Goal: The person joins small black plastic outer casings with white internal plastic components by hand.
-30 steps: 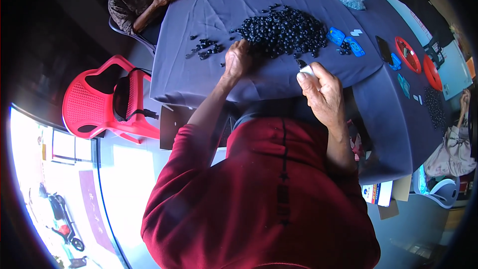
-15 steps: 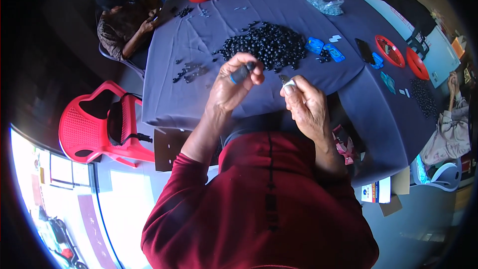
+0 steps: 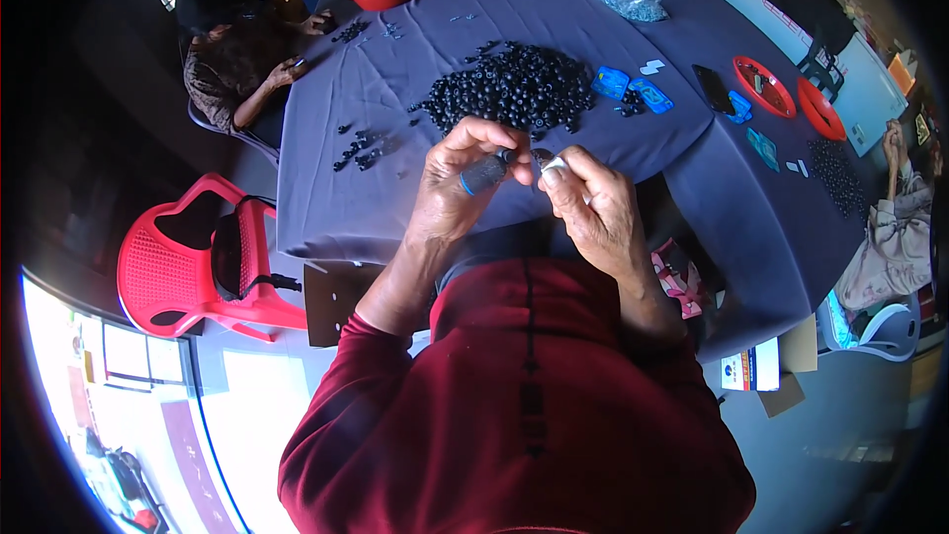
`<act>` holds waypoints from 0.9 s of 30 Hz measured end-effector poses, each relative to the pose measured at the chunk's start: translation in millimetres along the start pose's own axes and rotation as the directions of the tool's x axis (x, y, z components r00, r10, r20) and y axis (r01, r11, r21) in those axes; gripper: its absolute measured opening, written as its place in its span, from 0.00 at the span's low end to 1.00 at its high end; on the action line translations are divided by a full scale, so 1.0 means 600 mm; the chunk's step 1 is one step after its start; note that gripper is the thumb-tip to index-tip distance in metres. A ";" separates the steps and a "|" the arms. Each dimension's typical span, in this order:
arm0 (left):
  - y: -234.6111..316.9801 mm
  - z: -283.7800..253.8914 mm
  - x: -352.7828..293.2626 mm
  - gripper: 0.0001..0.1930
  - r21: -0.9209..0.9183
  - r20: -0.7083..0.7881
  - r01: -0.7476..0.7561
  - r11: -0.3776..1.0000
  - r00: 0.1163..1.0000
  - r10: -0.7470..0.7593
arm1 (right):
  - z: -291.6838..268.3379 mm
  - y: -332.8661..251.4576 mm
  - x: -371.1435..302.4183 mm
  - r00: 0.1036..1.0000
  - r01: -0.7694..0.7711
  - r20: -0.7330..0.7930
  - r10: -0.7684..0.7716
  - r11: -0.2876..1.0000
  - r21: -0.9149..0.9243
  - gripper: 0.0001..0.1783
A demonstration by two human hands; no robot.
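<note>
My left hand [image 3: 450, 183] is raised at the table's near edge, its fingertips pinching a small black part [image 3: 506, 154]. A dark sleeve with a blue rim [image 3: 482, 176] covers one of its fingers. Close beside it, my right hand [image 3: 596, 203] is closed on a small blade-like metal tool [image 3: 541, 154], whose tip points at the black part. Something white [image 3: 556, 165] shows at my right thumb; whether it is a wrap or the tool's handle, I cannot tell. Just beyond both hands lies a large heap of small black parts [image 3: 509, 84].
Loose black parts [image 3: 361, 150] lie left of the heap, with blue plastic cases [image 3: 647, 95] and a phone [image 3: 714, 89] to the right. Red bowls [image 3: 386, 0] and a clear bag [image 3: 633, 5] stand farther off. People sit at both sides; a red chair [image 3: 183, 267] stands left.
My hands have come closer together, the right moving left so the tool nears the black part. The whole view has shifted slightly. The person at the left has moved their hands apart.
</note>
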State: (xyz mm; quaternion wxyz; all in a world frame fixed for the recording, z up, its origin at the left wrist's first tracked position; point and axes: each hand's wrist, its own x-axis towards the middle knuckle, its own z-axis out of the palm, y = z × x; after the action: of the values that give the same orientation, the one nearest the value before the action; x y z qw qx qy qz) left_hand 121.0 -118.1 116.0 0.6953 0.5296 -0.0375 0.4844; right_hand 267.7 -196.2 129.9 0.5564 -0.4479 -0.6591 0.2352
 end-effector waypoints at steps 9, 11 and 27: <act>-0.004 -0.013 -0.002 0.11 -0.044 0.033 0.054 0.998 0.998 -0.053 | 0.001 -0.008 0.001 1.000 -0.021 0.021 0.021 1.000 -0.020 0.15; -0.009 -0.014 -0.003 0.10 -0.084 0.047 0.037 0.996 0.998 -0.033 | 0.002 -0.011 0.001 1.000 -0.018 0.021 0.018 1.000 -0.002 0.15; -0.012 -0.007 -0.007 0.12 -0.093 -0.006 0.070 0.993 0.997 -0.071 | 0.002 0.000 -0.003 0.998 -0.041 0.043 0.045 0.995 -0.092 0.17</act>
State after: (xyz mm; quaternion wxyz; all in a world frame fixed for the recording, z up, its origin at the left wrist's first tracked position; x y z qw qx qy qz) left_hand 121.7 -117.2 106.7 0.7359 0.4955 -0.0381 0.4598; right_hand 266.5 -197.5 128.8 0.5152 -0.4815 -0.6717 0.2270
